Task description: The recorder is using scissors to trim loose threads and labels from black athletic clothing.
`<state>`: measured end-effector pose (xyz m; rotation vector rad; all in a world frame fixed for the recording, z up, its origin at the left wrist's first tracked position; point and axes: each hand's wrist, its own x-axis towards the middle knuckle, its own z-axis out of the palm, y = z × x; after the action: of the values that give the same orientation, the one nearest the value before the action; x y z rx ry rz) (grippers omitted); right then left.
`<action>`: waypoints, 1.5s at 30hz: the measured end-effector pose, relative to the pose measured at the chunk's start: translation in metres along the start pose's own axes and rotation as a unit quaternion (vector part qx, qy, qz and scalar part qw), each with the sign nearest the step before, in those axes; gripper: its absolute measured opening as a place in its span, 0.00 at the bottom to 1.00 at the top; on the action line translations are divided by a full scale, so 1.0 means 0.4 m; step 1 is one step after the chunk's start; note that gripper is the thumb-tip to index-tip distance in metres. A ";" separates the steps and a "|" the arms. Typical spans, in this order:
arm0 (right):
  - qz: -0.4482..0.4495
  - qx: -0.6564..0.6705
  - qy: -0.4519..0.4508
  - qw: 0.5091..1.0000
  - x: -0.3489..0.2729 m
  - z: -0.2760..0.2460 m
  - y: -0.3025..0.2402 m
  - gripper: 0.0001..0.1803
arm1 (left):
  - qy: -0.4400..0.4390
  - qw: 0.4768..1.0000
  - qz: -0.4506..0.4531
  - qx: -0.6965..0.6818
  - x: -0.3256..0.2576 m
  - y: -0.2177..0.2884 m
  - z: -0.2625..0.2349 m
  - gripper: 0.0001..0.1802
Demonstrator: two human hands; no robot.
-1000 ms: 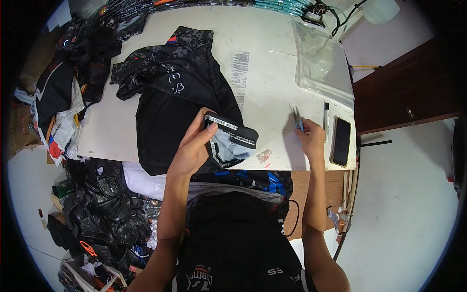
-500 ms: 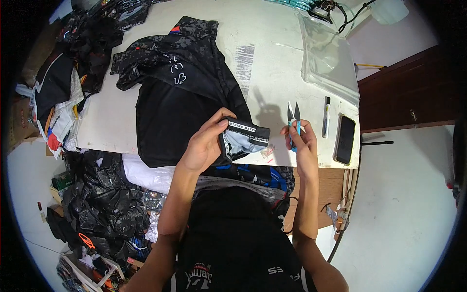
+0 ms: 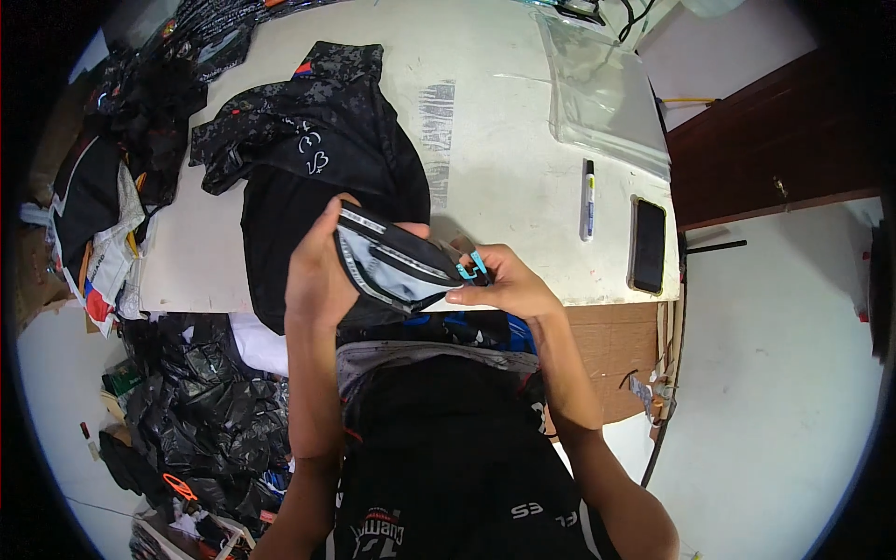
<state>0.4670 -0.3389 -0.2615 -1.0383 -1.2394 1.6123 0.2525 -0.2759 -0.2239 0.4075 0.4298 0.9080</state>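
Observation:
My left hand (image 3: 317, 271) grips the black edge of a collar-like garment part (image 3: 397, 271), which has light printed tape round its opening and a pale grey-blue inside. My right hand (image 3: 518, 282) is closed round thread snips (image 3: 473, 268) with bright blue handles, right at the garment part's right end. The snips' blades are mostly hidden there. Just beyond my left hand, a black shirt (image 3: 308, 196) with camouflage-patterned sleeves and white lettering lies on the white table (image 3: 495, 121). Whether the held part belongs to this shirt, I cannot tell.
On the table's right side lie a marker pen (image 3: 588, 201) and a dark phone (image 3: 648, 245). Clear plastic sheets (image 3: 607, 103) rest behind them. Dark garments (image 3: 140, 121) are piled at the left, above black plastic bags (image 3: 191, 401) below the table.
The snips have moved left from beside the garment part to its right end. My left hand has shifted left, tilting the opening toward me. The whole view has shifted slightly.

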 end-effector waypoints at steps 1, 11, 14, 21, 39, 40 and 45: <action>0.024 0.004 0.001 1.000 0.004 0.000 0.010 0.12 | 0.005 1.000 0.017 0.006 -0.006 0.009 0.013 0.17; 0.066 0.064 0.041 0.995 -0.017 -0.049 0.023 0.11 | -0.015 0.994 0.097 0.051 -0.030 0.069 -0.039 0.15; 0.073 0.085 0.034 0.993 -0.039 -0.073 0.005 0.10 | -0.012 0.994 0.099 0.043 -0.032 0.069 -0.050 0.15; -0.008 0.114 0.006 0.993 -0.049 -0.066 -0.044 0.13 | 0.005 0.990 0.136 0.047 -0.031 0.079 -0.060 0.15; -0.043 -0.010 0.378 0.925 0.288 -0.046 0.118 0.12 | 0.097 0.960 0.177 0.192 0.031 0.157 0.035 0.29; -0.045 -0.012 0.372 0.927 0.288 -0.043 0.115 0.12 | 0.040 0.968 0.156 0.190 0.028 0.160 0.004 0.27; -0.036 0.055 0.480 0.875 0.160 -0.099 0.084 0.13 | 0.100 0.961 0.164 0.200 0.029 0.145 0.010 0.30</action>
<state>0.4802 -0.2727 -0.3090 -1.4312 -0.4809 0.8527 0.2225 -0.2349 -0.1932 0.7764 0.7521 1.1934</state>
